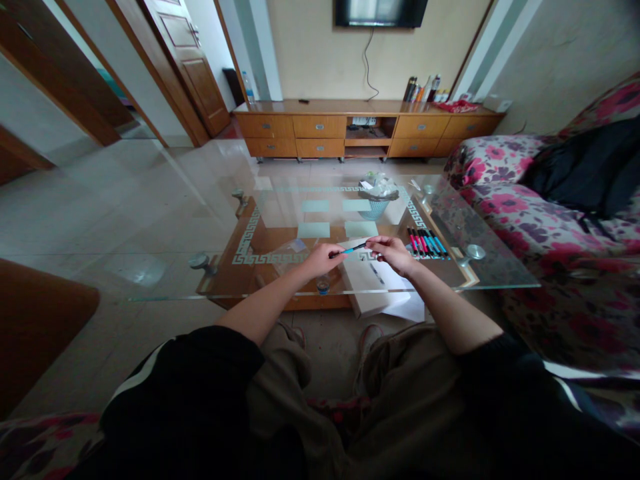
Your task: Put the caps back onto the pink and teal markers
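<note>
Both my hands hold one blue and black pen (354,249) level above the glass coffee table (165,267). My left hand (323,259) grips its left end and my right hand (391,253) pinches its right end. Just to the right of my right hand, a row of several pens (427,243) with pink, black and blue bodies lies on the glass. Four pale green sticky notes (314,230) lie on the glass beyond my hands. Under my hands, on the lower shelf, sits a white box (371,288).
A mesh basket (375,207) full of crumpled paper stands beyond the table. A flowered sofa (525,220) with a black bag (585,173) fills the right side. A wooden TV cabinet (320,130) runs along the far wall. A small blue-capped jar (323,286) sits on the shelf.
</note>
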`<state>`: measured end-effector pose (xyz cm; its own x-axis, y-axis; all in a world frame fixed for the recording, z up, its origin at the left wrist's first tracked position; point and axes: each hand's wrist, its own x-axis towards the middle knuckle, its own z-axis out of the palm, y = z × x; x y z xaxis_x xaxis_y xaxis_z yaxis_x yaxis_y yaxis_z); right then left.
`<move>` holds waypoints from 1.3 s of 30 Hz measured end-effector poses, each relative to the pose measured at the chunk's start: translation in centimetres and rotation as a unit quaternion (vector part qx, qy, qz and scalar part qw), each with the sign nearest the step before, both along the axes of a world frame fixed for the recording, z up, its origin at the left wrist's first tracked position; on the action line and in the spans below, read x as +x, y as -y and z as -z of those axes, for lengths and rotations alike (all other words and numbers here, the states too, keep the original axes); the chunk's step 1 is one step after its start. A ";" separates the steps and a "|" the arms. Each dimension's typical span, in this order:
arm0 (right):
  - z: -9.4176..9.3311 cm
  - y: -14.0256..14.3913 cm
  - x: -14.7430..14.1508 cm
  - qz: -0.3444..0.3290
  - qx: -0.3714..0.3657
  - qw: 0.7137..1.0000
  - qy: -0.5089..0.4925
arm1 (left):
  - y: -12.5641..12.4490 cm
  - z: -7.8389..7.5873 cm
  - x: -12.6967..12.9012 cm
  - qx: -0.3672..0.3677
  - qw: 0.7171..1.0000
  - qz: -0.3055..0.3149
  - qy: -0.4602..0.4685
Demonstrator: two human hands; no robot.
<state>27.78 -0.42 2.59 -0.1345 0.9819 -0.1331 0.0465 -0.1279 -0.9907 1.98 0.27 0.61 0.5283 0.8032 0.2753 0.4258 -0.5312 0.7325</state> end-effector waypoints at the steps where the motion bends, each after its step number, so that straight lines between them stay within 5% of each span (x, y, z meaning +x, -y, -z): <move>1: 0.0 0.1 -0.1 -0.009 0.004 1.000 0.010 | 0.0 -0.1 0.0 0.003 1.000 0.001 -0.002; 13: -0.3 0.7 -0.8 -0.057 0.067 0.990 0.110 | 0.3 -0.4 0.1 -0.001 1.000 0.003 -0.002; 26: 1.3 -0.1 -0.6 -0.092 0.134 0.979 0.121 | 0.3 -0.4 0.0 0.017 1.000 -0.014 -0.004; 39: 0.0 0.7 -1.2 -0.124 0.166 0.949 0.239 | 0.4 -0.6 0.1 0.037 0.999 -0.021 -0.029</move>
